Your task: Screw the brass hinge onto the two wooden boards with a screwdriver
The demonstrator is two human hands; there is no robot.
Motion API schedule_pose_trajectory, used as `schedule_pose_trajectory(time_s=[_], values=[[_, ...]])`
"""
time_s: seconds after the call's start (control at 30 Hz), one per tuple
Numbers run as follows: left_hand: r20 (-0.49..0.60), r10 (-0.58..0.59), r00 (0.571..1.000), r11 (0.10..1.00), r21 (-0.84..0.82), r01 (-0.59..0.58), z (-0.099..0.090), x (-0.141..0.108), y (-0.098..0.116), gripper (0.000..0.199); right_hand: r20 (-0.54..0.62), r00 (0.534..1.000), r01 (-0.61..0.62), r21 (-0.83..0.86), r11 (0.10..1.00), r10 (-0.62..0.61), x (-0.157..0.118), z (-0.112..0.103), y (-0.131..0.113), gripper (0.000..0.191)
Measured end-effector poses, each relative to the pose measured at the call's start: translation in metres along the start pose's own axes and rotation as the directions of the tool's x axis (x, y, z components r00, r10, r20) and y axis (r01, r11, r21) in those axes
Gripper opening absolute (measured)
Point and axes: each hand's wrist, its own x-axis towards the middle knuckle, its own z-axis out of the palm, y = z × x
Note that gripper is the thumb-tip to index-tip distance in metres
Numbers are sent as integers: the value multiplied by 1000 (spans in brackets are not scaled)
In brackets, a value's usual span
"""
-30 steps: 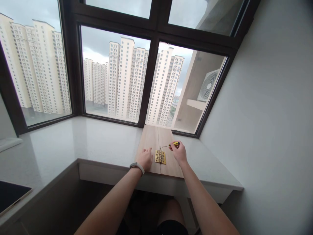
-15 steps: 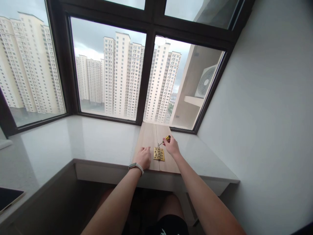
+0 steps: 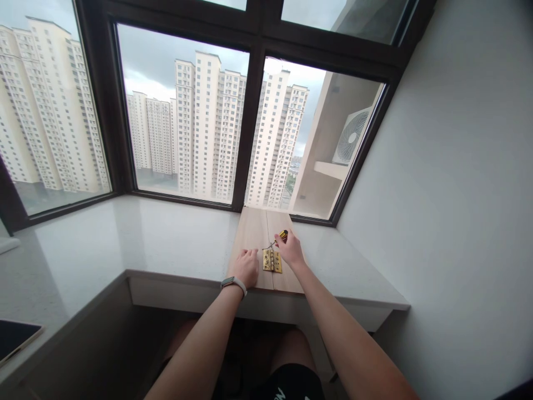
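Observation:
My right hand (image 3: 292, 250) is closed around the black and yellow handle of a screwdriver (image 3: 283, 234). The shaft slants down and left, its tip by the top edge of a brass-coloured hinge (image 3: 272, 261). That hinge lies unfolded across the seam between two pale wooden boards (image 3: 254, 228); small dark marks dot its leaves, too small to make out. Just left of the hinge, my left hand (image 3: 246, 268) rests on the left board with its fingers loosely bent, and I see nothing held in it. A watch (image 3: 233, 282) is on the left wrist.
The boards lie on a white counter (image 3: 179, 239), reaching from its front edge to the dark window frame (image 3: 257, 128). A white wall (image 3: 449, 183) rises at the right. At the far left is a dark, flat device (image 3: 19, 339). My legs are under the counter.
The screwdriver and my right hand have shifted slightly left, with the tip still by the hinge's top edge. My left hand stays on the board. The whole view has moved a little.

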Motion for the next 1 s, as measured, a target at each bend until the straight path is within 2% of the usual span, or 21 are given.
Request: schedule_pose_trajectory(time_s=[0.23,0.5,0.8,1.0], values=[[-2,42,999,998,-51,-42,-6,-1,1,37,24,1000,9,43,999,-10,-4,1,-13,31],[7,26,1000,998,-54,-26,-2,-1,-1,38,10,999,51,92,994,-52,-6,1,-34,31],[31,47,998,999,-13,-46,6,2,-8,49,25,996,85,127,988,-89,-14,-2,-56,31],[19,42,999,999,5,-42,7,2,-8,55,38,994,95,113,989,-100,-17,-3,-61,30]])
